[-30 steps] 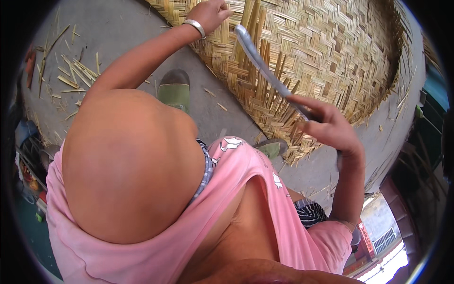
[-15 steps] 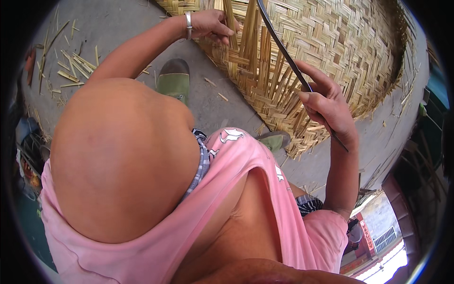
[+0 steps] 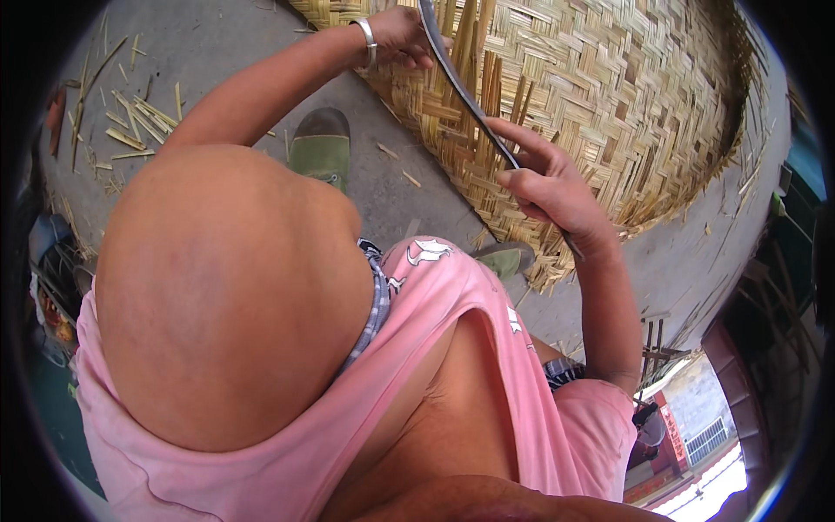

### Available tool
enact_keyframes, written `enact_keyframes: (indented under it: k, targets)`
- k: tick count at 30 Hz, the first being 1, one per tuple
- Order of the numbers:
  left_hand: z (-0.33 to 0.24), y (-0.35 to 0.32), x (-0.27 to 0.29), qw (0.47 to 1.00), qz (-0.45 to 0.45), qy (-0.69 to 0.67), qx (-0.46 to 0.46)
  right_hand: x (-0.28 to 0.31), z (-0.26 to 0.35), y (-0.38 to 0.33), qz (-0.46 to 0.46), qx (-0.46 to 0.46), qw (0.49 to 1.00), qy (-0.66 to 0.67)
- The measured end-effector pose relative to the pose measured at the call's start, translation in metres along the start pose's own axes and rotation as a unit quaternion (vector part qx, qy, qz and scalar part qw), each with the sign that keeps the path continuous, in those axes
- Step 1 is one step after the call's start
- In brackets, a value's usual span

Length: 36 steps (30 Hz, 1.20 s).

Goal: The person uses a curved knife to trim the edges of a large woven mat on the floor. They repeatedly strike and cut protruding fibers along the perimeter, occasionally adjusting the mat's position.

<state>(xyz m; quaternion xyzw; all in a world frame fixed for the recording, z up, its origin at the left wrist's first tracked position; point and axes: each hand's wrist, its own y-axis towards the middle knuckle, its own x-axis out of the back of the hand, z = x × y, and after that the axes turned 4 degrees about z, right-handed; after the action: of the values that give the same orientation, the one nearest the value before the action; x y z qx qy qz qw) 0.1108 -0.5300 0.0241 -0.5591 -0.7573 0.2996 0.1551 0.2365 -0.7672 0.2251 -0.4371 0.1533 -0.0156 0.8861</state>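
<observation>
A big woven bamboo mat (image 3: pixel 626 96) lies on the grey ground (image 3: pixel 235 52), filling the top of the view. Its near edge is rough, with loose strip ends sticking out.

The right hand (image 3: pixel 548 187) is closed around the handle of a long curved knife (image 3: pixel 457 83). The dark blade runs up and to the left from the hand, over the mat, to the top edge of the view. The pointer finger lies stretched out along the blade.

The left hand (image 3: pixel 400 39) is at the top, just beside the blade. Its fingers are curled down onto the upright bamboo strips (image 3: pixel 474 61) at the mat's edge. I cannot tell if it pinches one strip or just presses on them. A silver bangle (image 3: pixel 370 43) sits on that wrist.

A green shoe (image 3: pixel 320 148) stands on the ground next to the mat. Another green shoe (image 3: pixel 509 259) peeks out under the mat's edge. Small bamboo scraps (image 3: pixel 130 122) lie scattered on the ground at the left. The person wears a pink top (image 3: pixel 452 348).
</observation>
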Motion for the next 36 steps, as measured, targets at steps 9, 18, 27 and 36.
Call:
enact_keyframes:
  k: [9,18,27,36]
  targets:
    - [-0.002,-0.016,-0.015,0.987,-0.153,-0.043,0.007,0.008,-0.020,0.041,-0.092,0.007,0.980,-0.176]
    - [0.012,-0.021,-0.005,0.977,-0.051,-0.206,-0.022,0.005,-0.016,0.070,-0.141,0.029,0.910,-0.389]
    - [-0.004,-0.020,-0.002,0.973,-0.090,-0.214,0.003,-0.019,-0.044,0.119,-0.266,0.034,0.843,-0.465]
    - [-0.019,-0.044,-0.025,0.960,-0.021,-0.254,0.111,-0.011,-0.029,0.141,-0.277,0.001,0.812,-0.513]
